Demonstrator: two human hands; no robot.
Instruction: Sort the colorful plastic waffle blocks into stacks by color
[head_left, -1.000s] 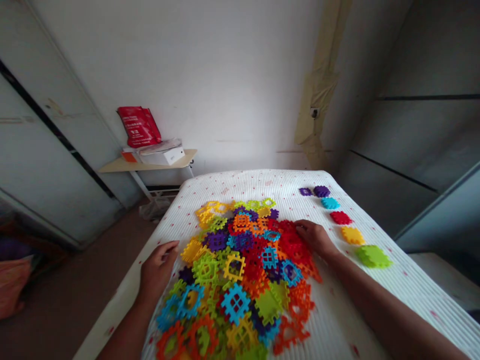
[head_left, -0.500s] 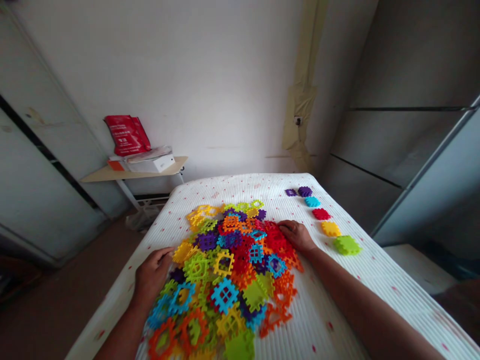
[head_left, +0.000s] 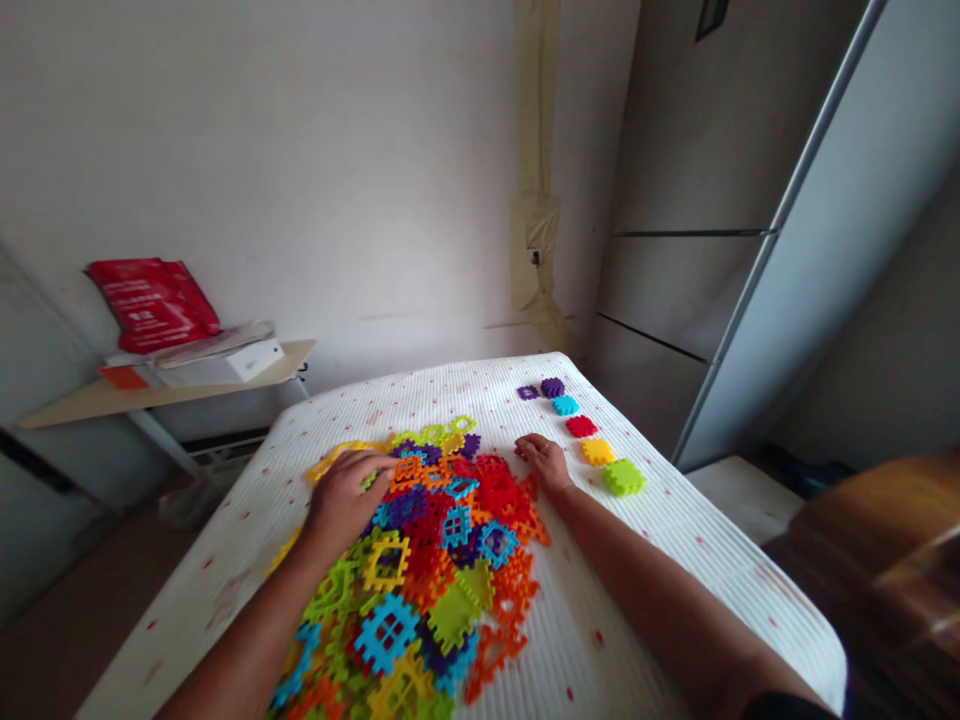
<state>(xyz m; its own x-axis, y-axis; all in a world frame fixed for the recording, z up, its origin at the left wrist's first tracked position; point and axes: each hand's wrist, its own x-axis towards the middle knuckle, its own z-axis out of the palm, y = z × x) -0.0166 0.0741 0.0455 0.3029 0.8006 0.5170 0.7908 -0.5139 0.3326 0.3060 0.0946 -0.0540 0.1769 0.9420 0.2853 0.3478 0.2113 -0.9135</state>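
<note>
Many toothed plastic interlocking pieces [head_left: 390,632] in several colours lie heaped on the cloth. My left hand [head_left: 346,497] reaches over the far left of this heap. Its fingers and thumb are bent around a lime-green interlocking piece [head_left: 369,481], mostly covered by the hand. Just right of the red pieces [head_left: 496,487], my right hand [head_left: 546,462] rests at the heap's edge with its fingers curled in. No piece shows in it, and the inside of the fingers is hidden.
Along the right stand a purple stack [head_left: 553,388], a blue one [head_left: 565,406], a red one [head_left: 581,427], a yellow one [head_left: 598,452] and a green one [head_left: 624,477]. A single purple frame [head_left: 528,393] lies beside them. A side table [head_left: 75,400] holds boxes and a red bag.
My left hand has moved from the heap's left edge forward and right, onto the pieces. My right hand has drawn slightly away from the red pieces. The camera view has turned right.
</note>
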